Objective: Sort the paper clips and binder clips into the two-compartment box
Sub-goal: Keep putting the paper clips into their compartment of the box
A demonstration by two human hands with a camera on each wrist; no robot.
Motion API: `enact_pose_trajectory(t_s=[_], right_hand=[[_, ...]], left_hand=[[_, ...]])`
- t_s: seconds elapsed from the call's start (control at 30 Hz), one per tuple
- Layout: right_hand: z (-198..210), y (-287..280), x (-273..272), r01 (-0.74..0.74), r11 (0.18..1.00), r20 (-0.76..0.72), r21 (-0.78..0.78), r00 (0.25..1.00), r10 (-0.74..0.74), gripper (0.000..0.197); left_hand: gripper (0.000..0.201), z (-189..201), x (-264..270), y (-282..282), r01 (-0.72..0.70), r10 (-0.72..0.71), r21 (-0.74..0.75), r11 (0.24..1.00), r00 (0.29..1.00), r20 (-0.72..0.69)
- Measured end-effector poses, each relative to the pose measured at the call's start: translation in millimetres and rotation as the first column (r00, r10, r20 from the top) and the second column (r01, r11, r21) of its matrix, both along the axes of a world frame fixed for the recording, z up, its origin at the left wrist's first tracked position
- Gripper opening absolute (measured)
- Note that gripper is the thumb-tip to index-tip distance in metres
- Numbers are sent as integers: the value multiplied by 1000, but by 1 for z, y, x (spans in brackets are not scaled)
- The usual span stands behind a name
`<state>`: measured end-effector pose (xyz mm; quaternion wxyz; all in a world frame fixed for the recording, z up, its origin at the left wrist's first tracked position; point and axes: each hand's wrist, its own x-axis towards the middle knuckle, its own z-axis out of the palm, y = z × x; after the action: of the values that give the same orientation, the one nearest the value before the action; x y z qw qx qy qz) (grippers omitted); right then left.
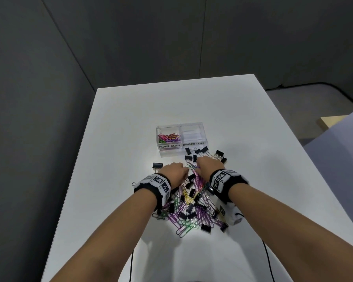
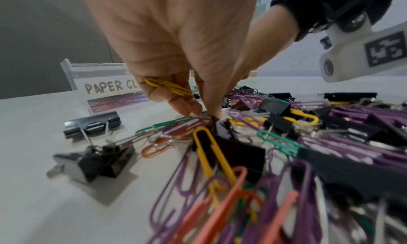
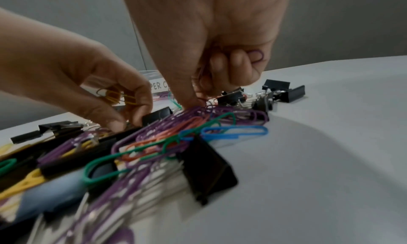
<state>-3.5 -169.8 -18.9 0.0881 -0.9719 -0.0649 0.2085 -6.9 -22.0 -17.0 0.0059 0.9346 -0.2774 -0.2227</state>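
Note:
A clear two-compartment box (image 1: 179,151) stands on the white table (image 1: 114,119); its left half, labelled PAPER CLIPS, holds several coloured clips, and its right half, labelled BINDER CLIPS, looks empty. A mixed pile of coloured paper clips (image 1: 192,212) and black binder clips (image 1: 204,150) lies in front of it. My left hand (image 1: 172,171) keeps yellow paper clips (image 2: 169,87) tucked in its curled fingers while its fingertips (image 2: 193,109) reach into the pile. My right hand (image 1: 209,164) holds a purple paper clip (image 3: 256,56) in curled fingers and touches the pile with its thumb and forefinger.
A lone binder clip (image 1: 157,165) lies left of my left hand; more binder clips (image 1: 220,154) sit at the right of the box. Black cables (image 1: 268,259) run off the table's near edge. A grey wall stands behind the table.

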Motion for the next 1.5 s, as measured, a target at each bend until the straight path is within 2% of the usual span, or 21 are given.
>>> enact_pose_trajectory(t_s=[0.17, 0.3, 0.47, 0.57, 0.63, 0.77, 0.87, 1.0, 1.13, 1.2, 1.27, 1.37, 1.5], right_hand=[[4, -14, -1, 26, 992, 12, 121, 1000, -28, 6], [6, -25, -3, 112, 975, -13, 193, 994, -111, 7], [4, -27, -9, 195, 950, -37, 245, 981, -192, 5], [7, -28, -11, 244, 929, -48, 280, 970, -240, 25], [10, -29, -12, 262, 902, -73, 342, 965, -253, 29], [7, -35, -14, 342, 832, -149, 436, 939, -309, 13], [5, -40, -16, 399, 812, -177, 427, 917, -358, 12], [7, -48, -19, 410, 815, -162, 408, 912, -378, 6], [12, -53, -24, 363, 852, -152, 376, 932, -329, 37], [14, -55, -25, 330, 881, -138, 340, 944, -300, 43], [13, -56, -26, 311, 891, -132, 330, 950, -283, 38], [9, -58, -25, 354, 865, -167, 355, 935, -314, 27], [8, -64, -26, 396, 829, -167, 395, 918, -359, 25]], left_hand=[[25, 3, 4, 10, -74, 72, -54, 996, 997, -29], [33, 9, 7, 27, -160, 156, -74, 984, 986, -54], [41, 9, 7, 42, -127, 129, 26, 992, 988, -90], [31, 6, 4, 38, -121, 123, 28, 992, 990, -74], [27, 5, 3, 32, -122, 124, 30, 992, 990, -71], [27, 3, 2, 23, -109, 112, 40, 993, 991, -76], [26, 4, 2, 20, -115, 117, 35, 993, 989, -89], [27, 6, 3, 22, -200, 191, -42, 979, 970, -152], [24, 8, 9, 21, -268, 254, -74, 961, 955, -151], [28, 9, 11, 17, -256, 244, -64, 965, 958, -154], [29, 10, 11, 11, -228, 216, -67, 971, 965, -148], [31, 13, 11, -2, -188, 175, -101, 977, 977, -122], [45, 21, 15, -26, -107, 96, -113, 988, 991, -99]])
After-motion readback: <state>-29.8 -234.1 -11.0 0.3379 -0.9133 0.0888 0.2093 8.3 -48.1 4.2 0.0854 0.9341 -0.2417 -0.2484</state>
